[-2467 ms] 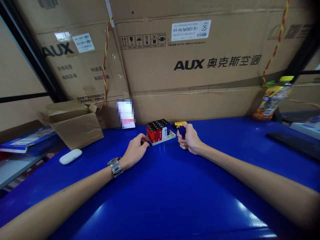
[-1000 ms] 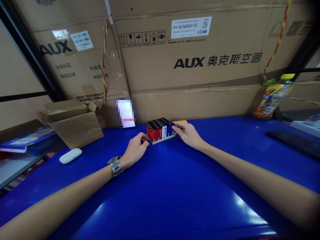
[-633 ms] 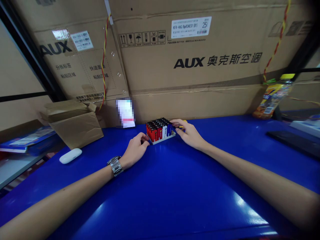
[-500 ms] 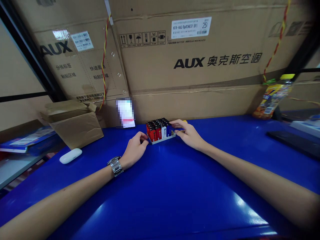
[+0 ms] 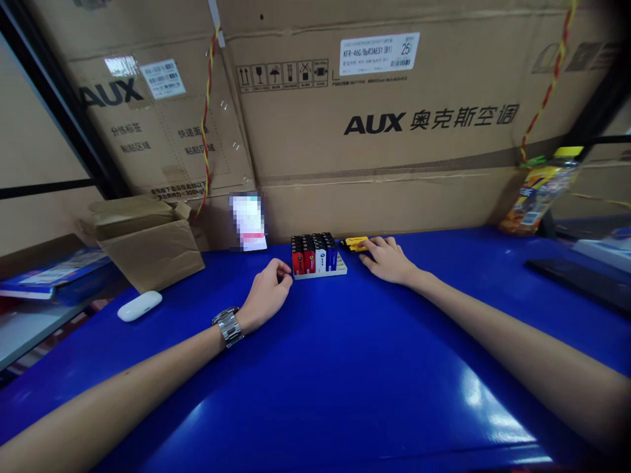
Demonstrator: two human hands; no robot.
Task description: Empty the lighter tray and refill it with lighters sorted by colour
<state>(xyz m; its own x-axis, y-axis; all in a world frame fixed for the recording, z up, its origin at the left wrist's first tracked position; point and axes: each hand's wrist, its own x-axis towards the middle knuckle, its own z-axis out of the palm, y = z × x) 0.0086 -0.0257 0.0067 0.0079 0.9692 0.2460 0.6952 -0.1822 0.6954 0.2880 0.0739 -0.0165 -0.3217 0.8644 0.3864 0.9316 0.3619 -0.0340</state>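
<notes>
A low pale tray (image 5: 320,276) stands on the blue table (image 5: 315,368), holding several upright lighters (image 5: 315,257) in red, white and blue with black tops. My left hand (image 5: 269,290) rests loosely curled beside the tray's left end, holding nothing. My right hand (image 5: 387,259) lies flat to the right of the tray, its fingertips against a flat yellow item (image 5: 355,244). That item's exact kind is hard to tell.
A white oval case (image 5: 139,306) and an open cardboard box (image 5: 152,256) stand at the left, beyond which lie blue books (image 5: 54,279). A large AUX carton (image 5: 374,144) forms the back wall. A snack jar (image 5: 539,192) and a black flat slab (image 5: 576,282) are at the right.
The blue lighter once in my right hand now stands in the tray. My right hand has moved right onto the yellow item, and the tray has turned straighter.
</notes>
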